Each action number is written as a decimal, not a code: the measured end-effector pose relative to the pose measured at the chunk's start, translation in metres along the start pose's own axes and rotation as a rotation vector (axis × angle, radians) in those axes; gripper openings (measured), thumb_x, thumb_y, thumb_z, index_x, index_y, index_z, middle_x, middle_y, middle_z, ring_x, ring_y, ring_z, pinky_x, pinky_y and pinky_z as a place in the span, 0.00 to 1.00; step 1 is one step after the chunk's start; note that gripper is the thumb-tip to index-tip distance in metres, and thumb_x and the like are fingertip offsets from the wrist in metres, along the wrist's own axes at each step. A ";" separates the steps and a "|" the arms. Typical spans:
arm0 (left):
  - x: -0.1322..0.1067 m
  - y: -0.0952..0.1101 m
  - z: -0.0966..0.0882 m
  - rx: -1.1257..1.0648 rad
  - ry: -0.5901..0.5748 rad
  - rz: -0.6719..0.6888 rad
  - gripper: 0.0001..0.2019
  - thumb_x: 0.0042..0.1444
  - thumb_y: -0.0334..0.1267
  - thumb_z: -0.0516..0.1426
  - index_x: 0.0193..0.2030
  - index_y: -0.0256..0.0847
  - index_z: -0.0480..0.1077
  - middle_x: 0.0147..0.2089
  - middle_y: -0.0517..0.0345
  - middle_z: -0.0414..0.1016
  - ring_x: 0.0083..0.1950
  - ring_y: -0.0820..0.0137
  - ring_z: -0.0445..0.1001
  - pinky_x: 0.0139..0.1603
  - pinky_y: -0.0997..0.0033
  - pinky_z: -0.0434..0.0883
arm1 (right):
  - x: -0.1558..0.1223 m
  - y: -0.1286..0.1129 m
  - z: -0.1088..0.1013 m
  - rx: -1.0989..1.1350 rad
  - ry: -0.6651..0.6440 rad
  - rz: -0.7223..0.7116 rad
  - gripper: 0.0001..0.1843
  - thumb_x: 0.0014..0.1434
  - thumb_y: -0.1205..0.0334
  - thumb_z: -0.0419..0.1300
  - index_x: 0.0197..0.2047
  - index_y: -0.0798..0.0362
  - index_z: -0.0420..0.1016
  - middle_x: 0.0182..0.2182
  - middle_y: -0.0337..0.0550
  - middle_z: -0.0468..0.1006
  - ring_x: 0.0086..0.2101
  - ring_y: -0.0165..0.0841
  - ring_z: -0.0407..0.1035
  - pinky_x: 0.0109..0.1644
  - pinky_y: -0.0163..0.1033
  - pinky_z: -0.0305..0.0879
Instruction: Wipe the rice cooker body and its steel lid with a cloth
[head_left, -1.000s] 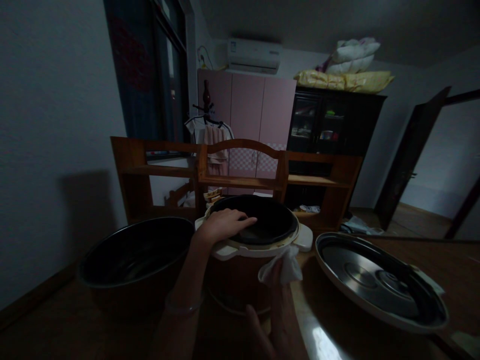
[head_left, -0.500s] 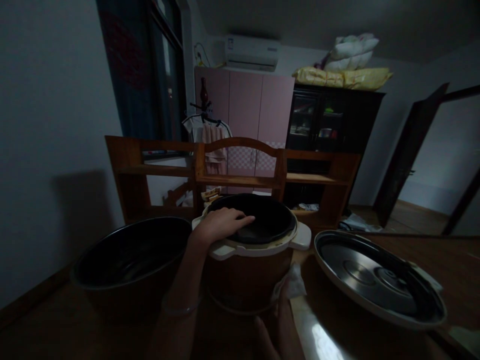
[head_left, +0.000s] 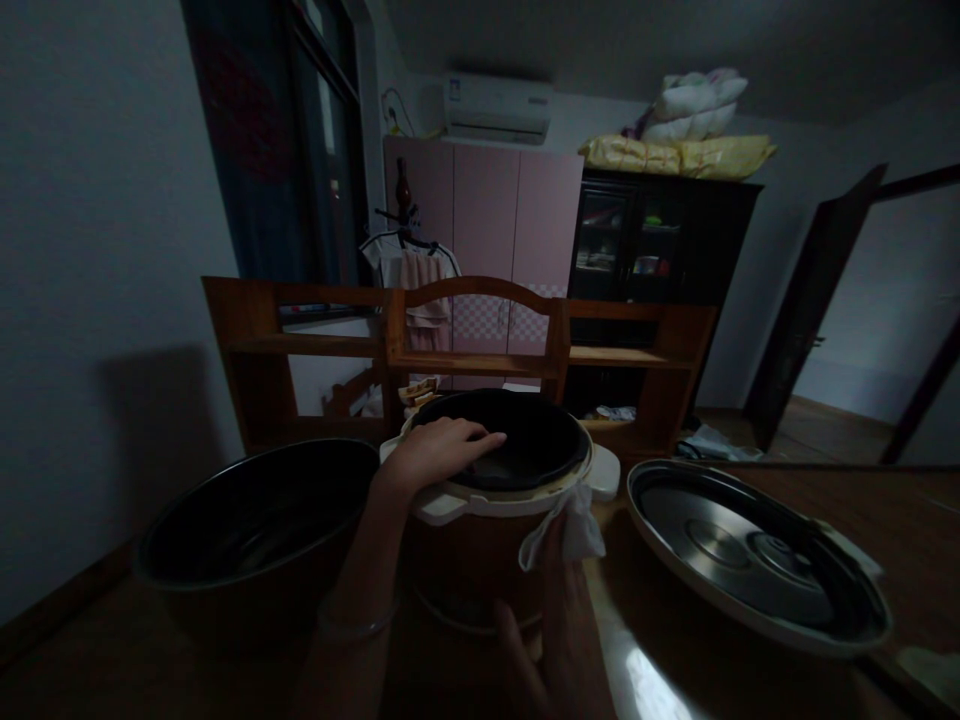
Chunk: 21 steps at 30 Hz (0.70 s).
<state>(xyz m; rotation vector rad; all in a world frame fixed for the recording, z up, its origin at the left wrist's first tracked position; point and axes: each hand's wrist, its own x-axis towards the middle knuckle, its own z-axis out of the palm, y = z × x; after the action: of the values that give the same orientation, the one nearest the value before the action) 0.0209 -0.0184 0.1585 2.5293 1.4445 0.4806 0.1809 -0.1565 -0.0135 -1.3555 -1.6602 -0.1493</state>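
Observation:
An electric cooker (head_left: pixel 480 560) with a brown body, off-white top ring and dark inside stands upright in front of me. My left hand (head_left: pixel 442 450) lies over its left rim, fingers hooked inward and largely hidden, gripping the edge. Against the cooker's front right side, just below the ring, my right hand (head_left: pixel 559 610) presses a crumpled white cloth (head_left: pixel 581 525). The cloth sticks out past the fingertips. To the left sits a black inner pot (head_left: pixel 262 580), its mouth facing up. A round lid (head_left: pixel 712 535) with a metallic inside rests tilted at the right.
Behind the cooker runs a wooden shelf unit (head_left: pixel 480 362). A wooden table (head_left: pixel 630 590) carries everything, with a bright reflection near its front. Farther back are a pink wardrobe (head_left: pixel 487 220), a dark cabinet (head_left: pixel 675 240) and a clothes rack (head_left: pixel 405 235). The room is dim.
My right hand has moved the cloth upward along the cooker's side, from low on the body to just under the ring. My left hand keeps its place on the rim.

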 end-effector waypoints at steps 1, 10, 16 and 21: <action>-0.001 0.001 0.000 0.005 0.001 -0.002 0.31 0.62 0.65 0.44 0.52 0.49 0.78 0.49 0.55 0.81 0.52 0.58 0.76 0.46 0.68 0.67 | -0.003 0.002 0.002 0.009 0.003 0.025 0.45 0.68 0.56 0.52 0.75 0.56 0.27 0.73 0.57 0.43 0.71 0.54 0.38 0.67 0.65 0.55; -0.002 0.003 -0.003 -0.014 0.004 -0.010 0.30 0.62 0.65 0.45 0.51 0.49 0.78 0.47 0.56 0.82 0.53 0.58 0.75 0.45 0.69 0.67 | -0.057 0.021 0.034 0.159 0.048 0.303 0.44 0.69 0.57 0.53 0.75 0.47 0.27 0.70 0.51 0.57 0.67 0.46 0.55 0.63 0.52 0.66; -0.001 0.002 -0.003 -0.021 -0.016 -0.008 0.30 0.62 0.65 0.45 0.52 0.49 0.78 0.45 0.56 0.82 0.53 0.58 0.75 0.45 0.69 0.67 | -0.071 0.008 0.049 0.122 0.048 0.338 0.42 0.70 0.57 0.50 0.76 0.54 0.28 0.70 0.57 0.54 0.68 0.49 0.50 0.64 0.57 0.64; 0.000 -0.001 -0.001 -0.017 -0.008 -0.017 0.32 0.60 0.66 0.45 0.53 0.49 0.77 0.50 0.55 0.81 0.54 0.58 0.75 0.45 0.68 0.67 | -0.062 -0.002 0.045 0.122 0.034 0.239 0.43 0.67 0.60 0.52 0.76 0.56 0.29 0.71 0.58 0.50 0.68 0.53 0.48 0.65 0.62 0.61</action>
<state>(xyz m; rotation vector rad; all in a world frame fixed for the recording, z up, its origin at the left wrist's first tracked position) 0.0195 -0.0182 0.1593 2.5008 1.4513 0.4769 0.1491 -0.1727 -0.0814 -1.4372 -1.4429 0.0674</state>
